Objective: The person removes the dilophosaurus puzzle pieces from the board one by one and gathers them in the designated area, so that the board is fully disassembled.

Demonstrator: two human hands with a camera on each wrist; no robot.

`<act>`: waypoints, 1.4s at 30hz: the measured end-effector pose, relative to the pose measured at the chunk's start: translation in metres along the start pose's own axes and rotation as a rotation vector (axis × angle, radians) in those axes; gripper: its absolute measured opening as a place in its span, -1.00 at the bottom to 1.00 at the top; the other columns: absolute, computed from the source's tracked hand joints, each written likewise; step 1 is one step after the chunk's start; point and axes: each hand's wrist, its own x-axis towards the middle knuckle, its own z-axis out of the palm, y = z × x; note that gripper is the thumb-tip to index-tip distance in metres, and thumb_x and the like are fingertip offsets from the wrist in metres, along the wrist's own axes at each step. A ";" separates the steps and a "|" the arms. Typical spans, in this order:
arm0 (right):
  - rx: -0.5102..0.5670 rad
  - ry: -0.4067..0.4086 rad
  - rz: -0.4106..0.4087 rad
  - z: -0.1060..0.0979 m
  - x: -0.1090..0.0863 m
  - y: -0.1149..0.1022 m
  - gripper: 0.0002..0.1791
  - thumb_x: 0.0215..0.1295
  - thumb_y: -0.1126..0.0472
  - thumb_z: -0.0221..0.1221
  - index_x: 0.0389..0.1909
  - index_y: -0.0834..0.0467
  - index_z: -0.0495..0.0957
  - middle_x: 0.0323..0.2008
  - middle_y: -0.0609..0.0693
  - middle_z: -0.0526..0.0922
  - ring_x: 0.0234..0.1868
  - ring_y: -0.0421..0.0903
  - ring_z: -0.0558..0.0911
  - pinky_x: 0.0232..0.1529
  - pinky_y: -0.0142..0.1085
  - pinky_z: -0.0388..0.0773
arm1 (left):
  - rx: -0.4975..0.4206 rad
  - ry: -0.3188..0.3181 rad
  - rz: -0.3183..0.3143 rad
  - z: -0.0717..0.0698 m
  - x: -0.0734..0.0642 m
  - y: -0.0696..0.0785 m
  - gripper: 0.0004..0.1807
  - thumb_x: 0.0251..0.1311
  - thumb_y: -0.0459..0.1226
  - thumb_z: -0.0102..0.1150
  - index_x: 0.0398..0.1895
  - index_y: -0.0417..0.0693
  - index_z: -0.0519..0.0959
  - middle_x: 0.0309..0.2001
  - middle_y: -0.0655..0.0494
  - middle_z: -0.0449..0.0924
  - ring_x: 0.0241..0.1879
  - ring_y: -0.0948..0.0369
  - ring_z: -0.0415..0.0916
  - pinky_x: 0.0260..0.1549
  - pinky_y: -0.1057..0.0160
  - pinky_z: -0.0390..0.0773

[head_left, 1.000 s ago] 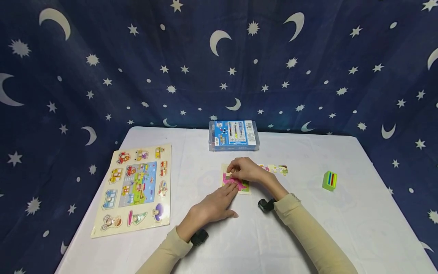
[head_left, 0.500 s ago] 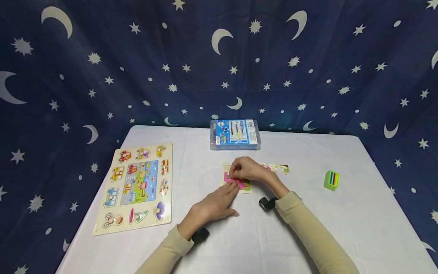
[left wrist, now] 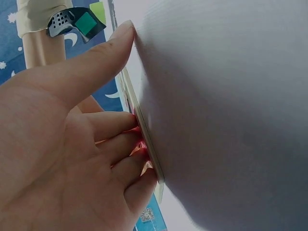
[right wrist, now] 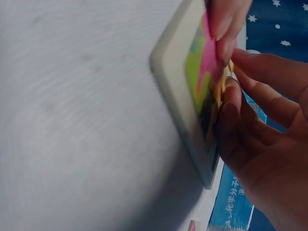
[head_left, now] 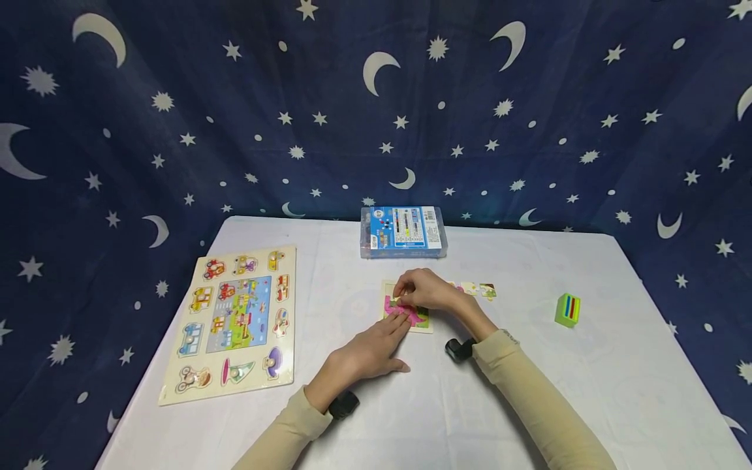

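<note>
Plainly, left hand (head_left: 373, 352): straight fingers on the puzzle (head_left: 387, 288).
Right hand (head_left: 427, 290): pinching a piece (right wrist: 231, 66) at it.
Far: box (head_left: 405, 232).

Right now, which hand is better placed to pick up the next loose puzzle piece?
Probably the right hand, once free: the loose pieces lie beside its wrist; the left hand rests on the puzzle board.

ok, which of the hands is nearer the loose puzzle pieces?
Right. The right hand is just left of the loose puzzle pieces; the left hand is farther left and closer to the person.
</note>
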 end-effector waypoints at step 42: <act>0.261 0.191 0.083 -0.030 -0.081 0.052 -0.86 0.34 0.37 0.24 -0.15 0.34 0.69 -0.40 0.07 0.75 -0.43 -0.07 0.69 -0.35 -0.26 0.67 | -0.005 0.011 -0.002 0.002 0.000 0.004 0.23 0.01 0.10 0.53 0.63 -0.23 0.07 0.66 -0.09 -0.04 0.65 0.00 -0.09 0.57 0.03 0.10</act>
